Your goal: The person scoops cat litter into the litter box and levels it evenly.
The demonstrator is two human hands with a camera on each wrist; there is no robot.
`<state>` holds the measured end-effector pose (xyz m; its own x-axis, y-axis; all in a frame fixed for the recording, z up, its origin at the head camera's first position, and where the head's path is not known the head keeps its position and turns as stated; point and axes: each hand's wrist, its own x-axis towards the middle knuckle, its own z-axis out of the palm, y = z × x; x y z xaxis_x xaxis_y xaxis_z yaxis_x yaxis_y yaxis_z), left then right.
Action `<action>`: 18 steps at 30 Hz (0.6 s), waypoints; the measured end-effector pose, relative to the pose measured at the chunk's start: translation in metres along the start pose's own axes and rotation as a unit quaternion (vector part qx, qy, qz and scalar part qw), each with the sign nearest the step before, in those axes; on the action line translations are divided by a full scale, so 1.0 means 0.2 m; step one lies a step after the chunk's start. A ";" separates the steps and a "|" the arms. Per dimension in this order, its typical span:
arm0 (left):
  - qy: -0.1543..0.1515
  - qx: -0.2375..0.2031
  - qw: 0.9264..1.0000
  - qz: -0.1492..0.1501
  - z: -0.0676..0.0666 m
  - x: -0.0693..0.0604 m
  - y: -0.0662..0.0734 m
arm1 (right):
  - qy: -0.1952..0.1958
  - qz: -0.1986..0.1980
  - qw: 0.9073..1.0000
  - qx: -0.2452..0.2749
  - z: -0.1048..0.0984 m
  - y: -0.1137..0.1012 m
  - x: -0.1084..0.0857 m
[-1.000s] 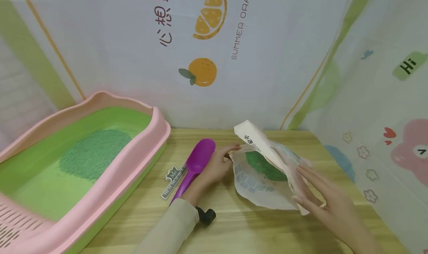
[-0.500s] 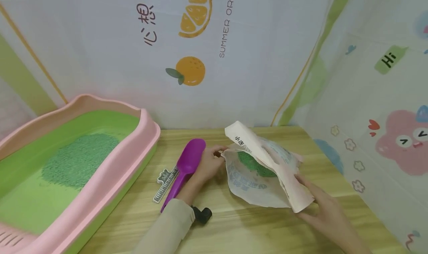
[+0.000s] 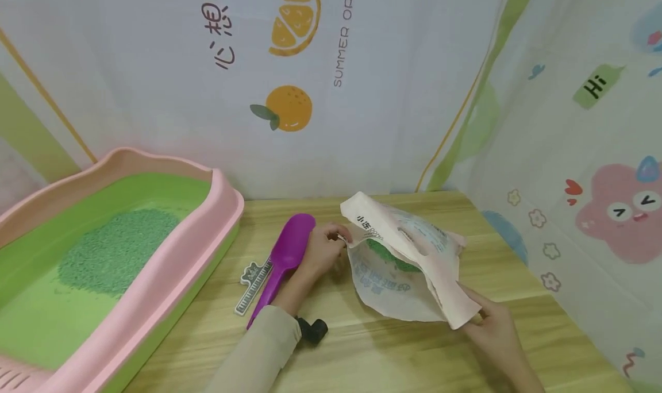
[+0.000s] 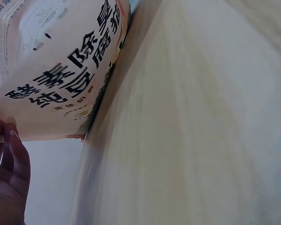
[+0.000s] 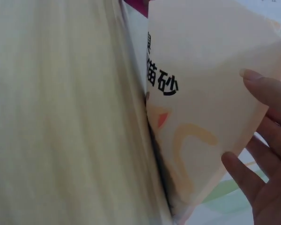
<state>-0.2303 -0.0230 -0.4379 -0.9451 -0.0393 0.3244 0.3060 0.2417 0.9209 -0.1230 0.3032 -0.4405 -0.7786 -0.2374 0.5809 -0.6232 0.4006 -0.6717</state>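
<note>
A pale pink cat litter bag lies on the table with its mouth partly spread, green litter showing inside. At the left corner of its mouth, my left hand pinches the edge between thumb and fingers; the left wrist view shows this hand at the printed bag. My right hand holds the near right corner of the upper flap. In the right wrist view, the thumb of that hand lies on the bag's face, with other fingers partly behind it.
At left stands a green litter box with a pink rim, green litter spread on its floor. A purple scoop lies beside my left forearm, next to a small ruler-like strip. Patterned cloth hangs behind.
The bag's mouth has narrowed, so less litter shows. My right hand has slid down to the flap's near corner and now grips it. The head view has turned right.
</note>
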 end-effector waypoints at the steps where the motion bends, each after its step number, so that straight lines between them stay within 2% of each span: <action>1: 0.001 -0.003 1.000 0.000 0.00 0.00 0.00 | 0.001 0.001 1.000 0.006 0.00 0.01 0.00; 4: 0.004 -0.020 1.000 -0.002 0.01 0.01 0.00 | -0.009 -0.004 0.999 0.048 -0.01 0.03 -0.02; 8: -0.002 -0.035 0.999 -0.015 0.00 0.01 -0.01 | -0.013 -0.037 0.994 0.106 -0.01 0.06 -0.04; 10: -0.002 -0.045 0.999 -0.026 0.00 0.02 -0.01 | -0.002 -0.059 0.993 0.107 -0.01 0.06 -0.04; 15: 0.008 -0.057 0.997 -0.048 -0.02 0.03 -0.01 | 0.023 -0.093 0.995 0.029 0.00 0.07 -0.03; 18: 0.018 -0.049 0.997 -0.048 -0.03 0.04 -0.02 | 0.028 -0.100 0.994 0.013 -0.01 0.08 -0.03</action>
<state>-0.2381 -0.0299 -0.4382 -0.9665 -0.0929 0.2391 0.2250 0.1401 0.9642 -0.1275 0.3125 -0.4547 -0.6339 -0.2599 0.7284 -0.7675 0.3270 -0.5513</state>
